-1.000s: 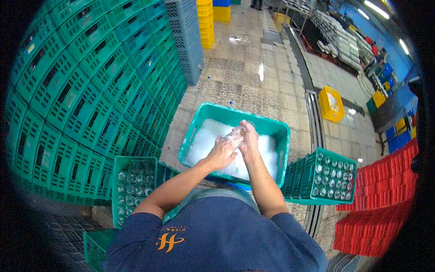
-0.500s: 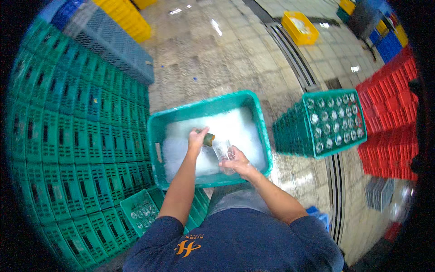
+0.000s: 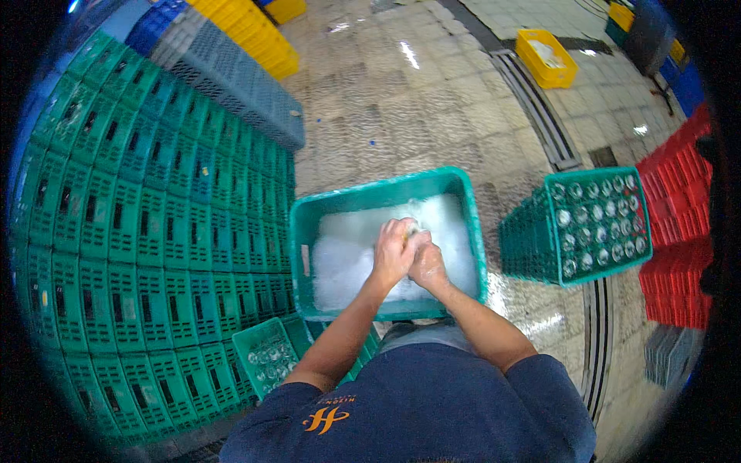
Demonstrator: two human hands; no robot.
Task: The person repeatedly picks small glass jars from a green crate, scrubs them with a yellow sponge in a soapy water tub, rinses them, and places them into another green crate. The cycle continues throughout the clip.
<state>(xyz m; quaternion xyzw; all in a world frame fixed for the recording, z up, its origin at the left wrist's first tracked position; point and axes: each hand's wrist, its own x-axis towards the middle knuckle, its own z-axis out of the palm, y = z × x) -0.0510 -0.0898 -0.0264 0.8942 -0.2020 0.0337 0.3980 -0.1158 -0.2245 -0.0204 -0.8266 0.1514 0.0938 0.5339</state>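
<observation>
A teal plastic tub (image 3: pixel 312 224) full of white foamy water stands in front of me. Both hands are over the foam in the tub's middle. My left hand (image 3: pixel 393 253) is wrapped around a small object, apparently a glass bottle, whose yellowish tip (image 3: pixel 412 229) just shows past the fingers. My right hand (image 3: pixel 427 265) presses against the left one, its fingers closed on the same object. Most of the object is hidden by the hands.
A tall wall of stacked green crates (image 3: pixel 147 231) fills the left. A green crate of glass bottles (image 3: pixel 594 220) sits to the right, another (image 3: pixel 270 356) by my left elbow. Red crates (image 3: pixel 679 255) far right, yellow crate (image 3: pixel 546 58) on the wet tiled floor (image 3: pixel 432 100).
The hands were apart with the bottle visible between them; now they are clasped together over the foam, covering it. The head view has shifted slightly.
</observation>
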